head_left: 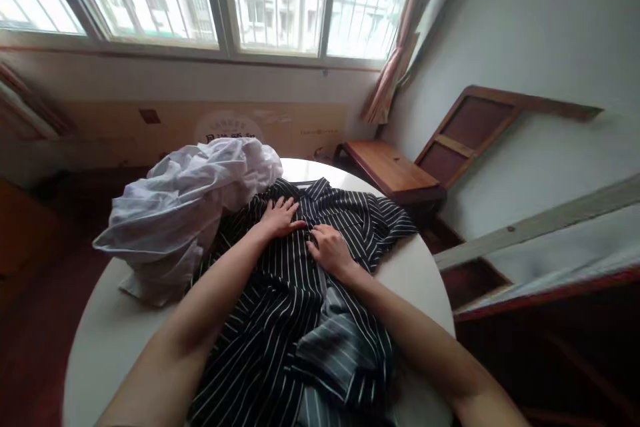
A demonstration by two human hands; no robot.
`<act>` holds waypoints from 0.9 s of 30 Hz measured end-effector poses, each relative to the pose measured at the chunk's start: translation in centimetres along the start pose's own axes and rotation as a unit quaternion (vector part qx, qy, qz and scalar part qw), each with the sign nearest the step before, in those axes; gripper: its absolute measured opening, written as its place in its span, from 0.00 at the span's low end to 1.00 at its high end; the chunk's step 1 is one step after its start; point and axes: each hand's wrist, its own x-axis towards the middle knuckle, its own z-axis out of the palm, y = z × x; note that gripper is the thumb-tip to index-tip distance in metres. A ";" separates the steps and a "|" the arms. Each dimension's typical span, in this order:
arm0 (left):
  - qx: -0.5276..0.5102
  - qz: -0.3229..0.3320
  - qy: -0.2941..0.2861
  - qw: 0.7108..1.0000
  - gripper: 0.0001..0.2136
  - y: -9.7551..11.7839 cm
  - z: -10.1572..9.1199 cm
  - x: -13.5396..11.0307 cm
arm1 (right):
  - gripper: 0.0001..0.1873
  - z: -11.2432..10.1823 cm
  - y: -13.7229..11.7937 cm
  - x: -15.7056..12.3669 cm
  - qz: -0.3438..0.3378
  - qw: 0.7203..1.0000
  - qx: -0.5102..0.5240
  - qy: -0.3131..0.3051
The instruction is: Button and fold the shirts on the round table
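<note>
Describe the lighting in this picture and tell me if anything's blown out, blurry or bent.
Head view: glare from the window washes out the buildings outside; the floor at left sinks into shadow; the striped shirt's lines read fairly clearly; uprights lean near the edges, suggesting a wide lens.

Bright daylight through barred windows [275, 0], pinkish curtain [387, 88] gathered at their right end, pale wall [550, 33], low wooden bench [393, 165] near the corner, round white table [100, 347], dark reddish floor [33, 353] at left
</note>
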 end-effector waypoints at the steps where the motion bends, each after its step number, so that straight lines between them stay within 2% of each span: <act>1: -0.004 -0.021 0.030 0.999 0.28 0.5 -0.3 -0.6 | 0.14 -0.1 0.0 0.1 0.002 1.000 0.005 -0.005; 5: -0.025 -0.084 0.101 0.991 0.15 2.6 -1.0 -3.0 | 0.12 -0.6 0.3 0.8 0.044 0.999 0.017 -0.018; 9: -0.069 -0.099 0.094 0.988 0.11 4.3 -0.5 -4.9 | 0.09 -1.0 0.9 2.0 0.132 0.990 0.045 -0.028; 12: -0.116 -0.093 0.082 0.985 0.11 4.9 0.4 -5.2 | 0.06 -1.1 1.7 2.6 0.185 0.971 0.149 -0.036; 15: -0.128 -0.093 0.103 0.982 0.10 5.2 1.3 -4.9 | 0.05 -0.7 2.4 2.6 0.213 0.929 0.301 -0.016; 18: -0.137 -0.097 0.114 0.979 0.09 5.4 1.7 -4.6 | 0.04 -0.3 2.7 2.3 0.247 0.862 0.443 -0.015; 20: -0.140 -0.102 0.109 0.979 0.08 5.5 1.8 -4.5 | 0.03 -0.1 2.5 2.3 0.271 0.818 0.506 -0.035; 22: -0.139 -0.105 0.105 0.979 0.07 5.5 1.8 -4.4 | 0.03 0.0 2.2 2.4 0.292 0.788 0.540 -0.047; 24: -0.139 -0.105 0.104 0.979 0.07 5.5 1.9 -4.4 | 0.03 0.1 1.9 2.5 0.303 0.777 0.550 -0.044; 27: -0.167 -0.111 0.111 0.973 0.06 5.2 2.1 -4.3 | 0.03 0.2 1.6 2.6 0.298 0.786 0.541 -0.030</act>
